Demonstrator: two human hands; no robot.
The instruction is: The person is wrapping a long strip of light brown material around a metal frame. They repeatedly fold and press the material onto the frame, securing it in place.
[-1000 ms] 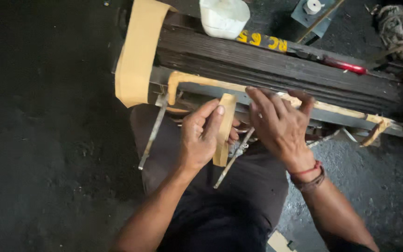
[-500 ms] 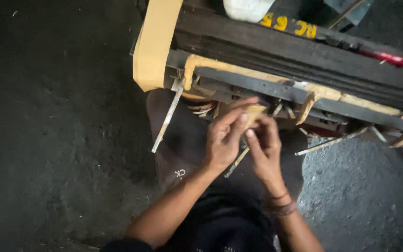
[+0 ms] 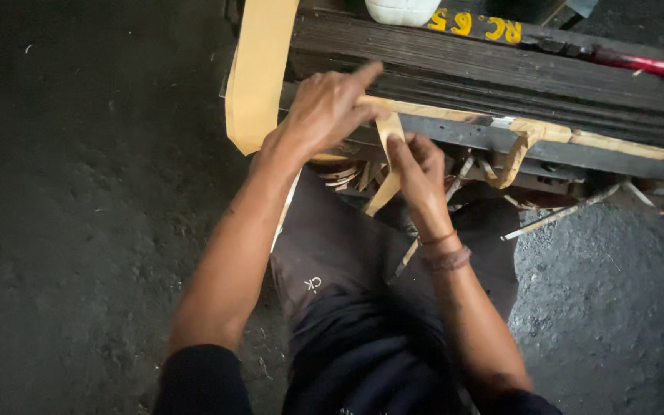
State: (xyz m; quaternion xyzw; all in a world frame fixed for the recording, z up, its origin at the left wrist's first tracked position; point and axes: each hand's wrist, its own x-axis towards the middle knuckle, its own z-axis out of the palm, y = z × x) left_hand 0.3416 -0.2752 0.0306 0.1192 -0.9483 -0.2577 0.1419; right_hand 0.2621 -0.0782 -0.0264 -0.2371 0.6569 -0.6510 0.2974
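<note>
**Head view: both hands on a pale strip at the edge of a dark stack**

Head camera looks down on a seated person's two hands working at the near edge of a dark, layered stack of plates (image 3: 501,73) set on a rough dark floor (image 3: 78,192). The left hand (image 3: 324,111) is curled over the end of a thin pale strip (image 3: 455,113) that runs rightward along the stack's edge, its forefinger stretched out and pointing to the upper right. The right hand (image 3: 416,173) sits just below and beside it, fingers closed in a pinch on a short pale strip piece (image 3: 388,165) that hangs down and slants leftward between the two hands. A beaded band circles the right wrist (image 3: 443,250).

Left of the left hand, a broad tan band (image 3: 259,69) drapes down over the stack's corner. Right of the right hand, more pale strip loops and thin metal rods (image 3: 559,214) jut out from beneath the stack. Beyond the hands, on top of the stack, lie a white container (image 3: 401,11), only partly in frame, and a red-handled tool (image 3: 639,63).
</note>
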